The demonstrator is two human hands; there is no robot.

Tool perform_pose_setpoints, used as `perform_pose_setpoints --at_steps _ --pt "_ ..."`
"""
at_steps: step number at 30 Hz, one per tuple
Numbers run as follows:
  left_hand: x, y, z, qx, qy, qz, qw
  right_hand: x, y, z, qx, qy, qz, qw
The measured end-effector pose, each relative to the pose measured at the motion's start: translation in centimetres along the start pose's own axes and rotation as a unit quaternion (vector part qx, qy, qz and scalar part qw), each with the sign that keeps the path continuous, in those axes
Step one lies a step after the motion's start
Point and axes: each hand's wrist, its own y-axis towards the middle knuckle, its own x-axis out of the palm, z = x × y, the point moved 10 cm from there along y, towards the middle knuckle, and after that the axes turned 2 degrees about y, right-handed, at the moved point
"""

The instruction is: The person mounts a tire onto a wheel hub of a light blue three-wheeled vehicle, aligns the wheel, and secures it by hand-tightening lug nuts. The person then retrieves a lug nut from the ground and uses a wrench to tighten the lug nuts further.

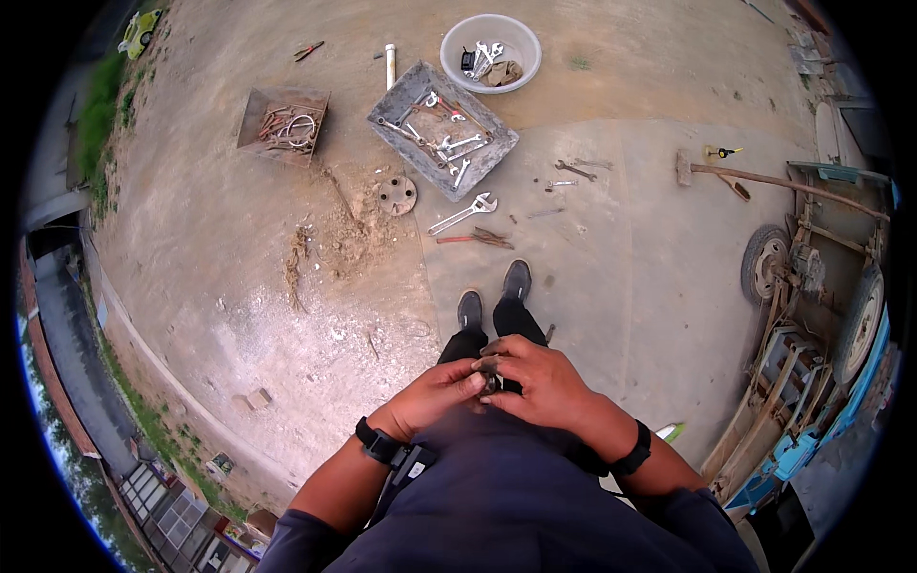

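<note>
In front of my waist my two hands meet over a small dark, roundish part [490, 384], mostly covered by fingers; its kind cannot be made out. My left hand [432, 394] pinches it from the left, thumb and fingers closed. From the right, my right hand [544, 380] curls its fingers and thumb around it. On the ground beyond my shoes lie an adjustable wrench [464, 214] and red-handled pliers [476, 239]. A grey tray [501, 153] farther off holds several wrenches, and a pale basin [523, 43] behind it contains more wrenches and a brown cloth.
A rusty box [250, 122] of metal pieces stands at the far left, near a round plate with holes [397, 196]. Small wrenches [575, 170] lie right of the tray. A long-handled hammer [684, 168] and a wheeled blue vehicle frame [793, 454] occupy the right side.
</note>
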Motion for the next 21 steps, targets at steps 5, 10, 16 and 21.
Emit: perform_pose_setpoints --at_steps 5,10,16,21 --pt "0.1 -0.2 1.8 0.018 0.023 0.001 1.0 -0.3 1.3 -0.5 -0.004 0.001 -0.008 1.0" --pt "-1.9 -1.4 2.6 0.021 0.014 0.008 1.0 0.4 3.7 -1.9 -0.011 0.022 0.008 1.0" --pt "-6.1 -4.0 4.0 0.026 -0.024 0.002 0.999 4.2 7.5 -2.7 -0.014 -0.009 0.006 1.0" --pt "-13.6 -7.2 5.0 0.048 -0.028 -0.014 0.998 9.6 13.9 -4.8 -0.01 -0.039 -0.006 0.999"
